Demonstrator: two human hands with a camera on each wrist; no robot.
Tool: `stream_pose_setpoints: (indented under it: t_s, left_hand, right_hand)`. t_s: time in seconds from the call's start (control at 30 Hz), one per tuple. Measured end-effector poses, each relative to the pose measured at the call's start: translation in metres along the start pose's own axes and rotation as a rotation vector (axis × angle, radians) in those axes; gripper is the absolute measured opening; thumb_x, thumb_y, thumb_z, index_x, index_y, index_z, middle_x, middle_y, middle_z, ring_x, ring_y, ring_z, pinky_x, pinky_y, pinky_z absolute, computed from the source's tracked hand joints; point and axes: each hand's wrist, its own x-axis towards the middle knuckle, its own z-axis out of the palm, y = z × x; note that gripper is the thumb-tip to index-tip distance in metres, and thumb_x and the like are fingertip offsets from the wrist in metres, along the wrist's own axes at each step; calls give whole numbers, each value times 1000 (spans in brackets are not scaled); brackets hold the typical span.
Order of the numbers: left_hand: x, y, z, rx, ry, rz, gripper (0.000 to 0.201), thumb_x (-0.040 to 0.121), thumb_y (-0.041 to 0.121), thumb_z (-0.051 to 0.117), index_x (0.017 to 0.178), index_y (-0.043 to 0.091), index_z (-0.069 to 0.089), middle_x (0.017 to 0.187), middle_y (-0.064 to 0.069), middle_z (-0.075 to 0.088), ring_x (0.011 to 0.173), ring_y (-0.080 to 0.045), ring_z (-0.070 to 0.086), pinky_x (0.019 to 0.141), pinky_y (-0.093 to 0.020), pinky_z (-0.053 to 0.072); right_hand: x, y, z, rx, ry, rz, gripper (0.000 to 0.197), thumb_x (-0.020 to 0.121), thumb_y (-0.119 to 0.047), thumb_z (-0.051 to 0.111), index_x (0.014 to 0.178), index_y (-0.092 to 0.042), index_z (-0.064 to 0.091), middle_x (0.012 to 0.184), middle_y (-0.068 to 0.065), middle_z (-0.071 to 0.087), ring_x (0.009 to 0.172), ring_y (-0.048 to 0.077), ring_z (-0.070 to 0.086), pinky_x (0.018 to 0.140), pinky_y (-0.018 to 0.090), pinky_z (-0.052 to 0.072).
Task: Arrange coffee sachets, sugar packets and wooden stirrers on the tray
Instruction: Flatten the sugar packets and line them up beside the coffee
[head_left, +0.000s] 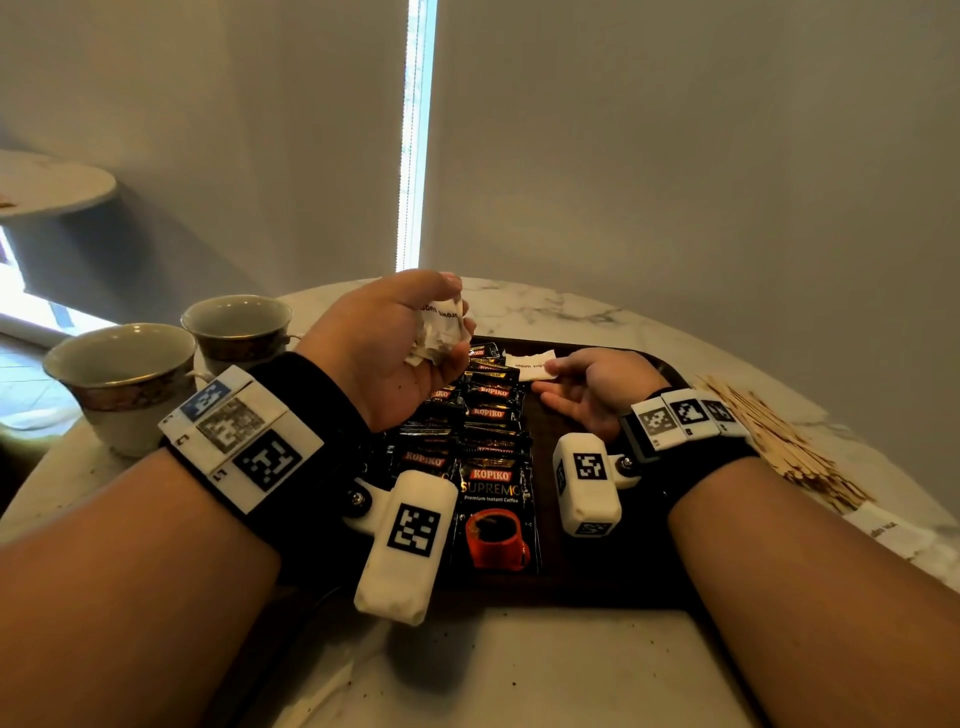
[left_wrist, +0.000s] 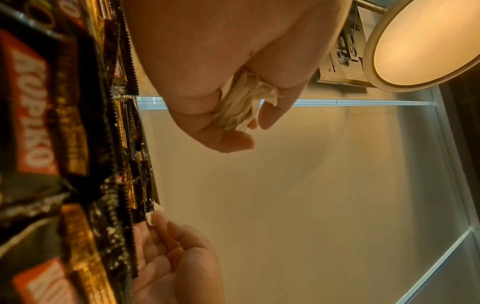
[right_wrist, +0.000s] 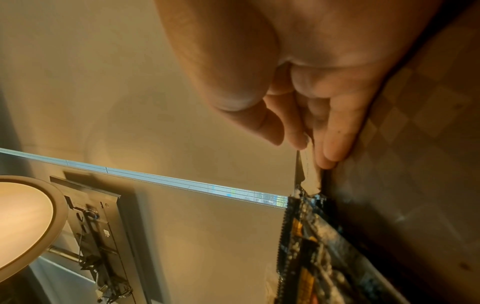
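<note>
A dark brown tray (head_left: 660, 571) sits on the marble table. Black Kopiko coffee sachets (head_left: 491, 457) lie on it in an overlapping column (left_wrist: 39, 127). My left hand (head_left: 395, 348) is raised above the sachets and grips a bunch of white sugar packets (head_left: 439, 325), whose crumpled ends (left_wrist: 244, 105) show between its fingers in the left wrist view. My right hand (head_left: 587, 382) is low over the tray's far part and pinches one white sugar packet (head_left: 530, 364) beside the column's top; its edge (right_wrist: 310, 170) shows between the fingertips. Wooden stirrers (head_left: 779, 441) lie heaped on the table right of the tray.
Two white cups with gold bands (head_left: 124, 379) (head_left: 239, 327) stand at the table's left edge. Another white packet (head_left: 888, 532) lies on the table near my right forearm. A wall and a blind rise behind the table. A second round table (head_left: 47, 182) stands far left.
</note>
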Motion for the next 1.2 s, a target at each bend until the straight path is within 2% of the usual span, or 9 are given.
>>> stream_pose_setpoints:
  t_s: [0.17, 0.43, 0.5, 0.57, 0.8, 0.93, 1.0, 1.1, 1.2]
  left_hand:
    - [1, 0, -1, -1, 4, -12, 9, 95, 14, 63, 102, 9, 59, 85, -8, 61, 70, -17, 61, 47, -24, 48]
    - [0, 0, -1, 3, 10, -13, 9, 95, 15, 63, 101, 9, 61, 87, -8, 61, 72, -17, 61, 47, -25, 48]
    - [0, 0, -1, 0, 0, -17, 11, 94, 15, 63, 102, 9, 60, 87, -8, 60, 72, -17, 61, 48, -25, 48]
    - [-2, 1, 0, -15, -29, -30, 11, 91, 15, 61, 100, 8, 59, 88, -9, 59, 71, -17, 59, 49, -25, 49]
    - [-8, 2, 2, -39, -79, -54, 30, 90, 9, 38, 104, 4, 65, 105, -23, 59, 86, -29, 62, 59, -31, 57]
    - [-6, 0, 2, -6, -83, -68, 33, 94, 5, 43, 122, 4, 61, 125, -27, 61, 100, -37, 69, 65, -37, 62]
    - [-5, -1, 1, 35, -84, -74, 37, 95, 6, 48, 131, 0, 56, 130, -26, 63, 97, -34, 69, 63, -35, 61]
    - [-6, -2, 2, 76, -62, -49, 39, 94, 6, 54, 132, -2, 56, 129, -26, 64, 90, -30, 66, 56, -28, 58]
    - [-6, -2, 2, 83, -43, -9, 33, 94, 3, 56, 127, 1, 61, 128, -25, 64, 89, -29, 65, 52, -25, 54]
  right_hand:
    - [1, 0, 1, -29, 15, -8, 24, 100, -6, 50, 122, -3, 58, 103, 13, 67, 86, 21, 66, 65, 26, 53]
    - [2, -1, 0, -59, 75, -11, 31, 96, -12, 57, 127, -4, 57, 121, 20, 62, 91, 25, 66, 63, 29, 55]
    - [2, -1, 1, -56, 96, -13, 34, 96, -13, 58, 128, -5, 56, 122, 20, 61, 90, 26, 66, 57, 29, 56]
    - [3, -1, 1, -70, 138, -32, 36, 94, -15, 60, 128, -5, 56, 120, 18, 59, 85, 24, 66, 51, 28, 54]
    - [0, -9, -2, -91, 217, -141, 17, 94, -18, 60, 102, -5, 65, 98, 12, 60, 74, 20, 60, 56, 30, 48]
    - [-16, -22, 3, -66, 115, -164, 19, 97, -29, 58, 97, -11, 65, 83, 4, 58, 66, 15, 55, 55, 28, 43]
    - [-30, -28, 8, -74, -3, -201, 23, 97, -35, 58, 96, -13, 64, 79, 1, 57, 64, 14, 54, 57, 28, 41]
    - [-52, -32, 16, -131, -203, -259, 31, 90, -43, 63, 99, -13, 63, 77, 0, 60, 62, 13, 55, 57, 27, 39]
    - [-67, -32, 25, -123, -345, -304, 34, 78, -35, 70, 99, -8, 64, 79, 4, 62, 59, 13, 56, 49, 23, 44]
